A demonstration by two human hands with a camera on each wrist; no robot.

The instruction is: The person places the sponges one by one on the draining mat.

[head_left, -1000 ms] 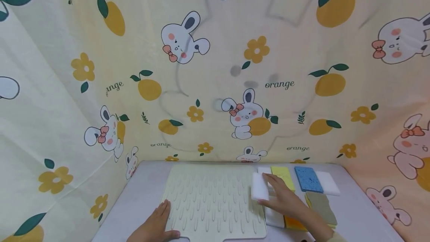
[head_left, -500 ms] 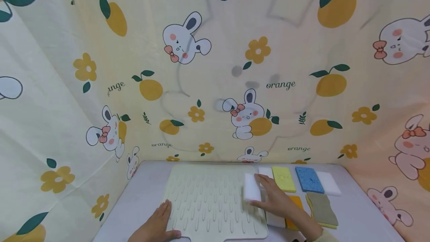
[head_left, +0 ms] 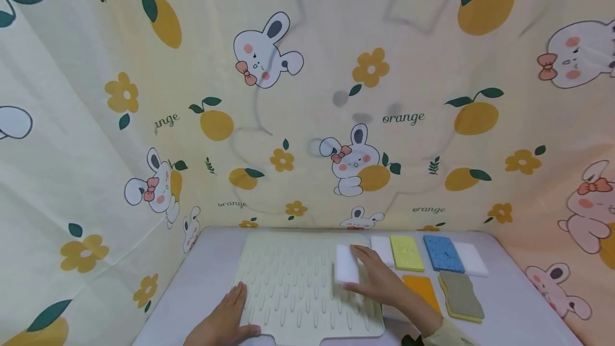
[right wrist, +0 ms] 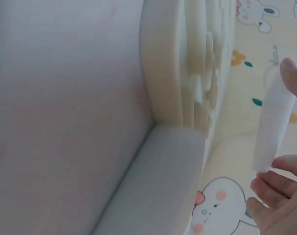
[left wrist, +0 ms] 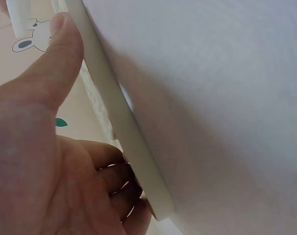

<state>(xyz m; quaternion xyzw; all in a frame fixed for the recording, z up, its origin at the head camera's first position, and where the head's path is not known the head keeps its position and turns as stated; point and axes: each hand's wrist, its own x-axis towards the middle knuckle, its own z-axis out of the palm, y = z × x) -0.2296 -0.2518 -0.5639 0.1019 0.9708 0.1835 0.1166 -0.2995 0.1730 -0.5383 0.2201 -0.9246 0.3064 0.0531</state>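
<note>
A cream board with rows of raised ridges (head_left: 288, 303) lies flat on the table. My left hand (head_left: 222, 314) rests at its near left corner, fingers fairly straight along the left edge and thumb at the front edge. Over the board's right part, my right hand (head_left: 377, 279) holds a white block sponge (head_left: 346, 265) between thumb and fingertips. In the right wrist view that sponge (right wrist: 275, 122) is off the board, pinched by its ends. The left wrist view has the left thumb and fingers touching the board's rim (left wrist: 119, 117).
Right of the board lie a white sponge (head_left: 383, 250), a yellow sponge (head_left: 406, 253), a blue sponge (head_left: 443, 254), another white sponge (head_left: 471, 259), an orange sponge (head_left: 421, 290) and a grey-topped sponge (head_left: 461, 297). Another white block (right wrist: 158, 181) sits against the board. A patterned curtain (head_left: 307, 95) surrounds the table.
My right hand has moved left with the white sponge, from the board's right edge to further over the ridges. The left hand stays at the corner.
</note>
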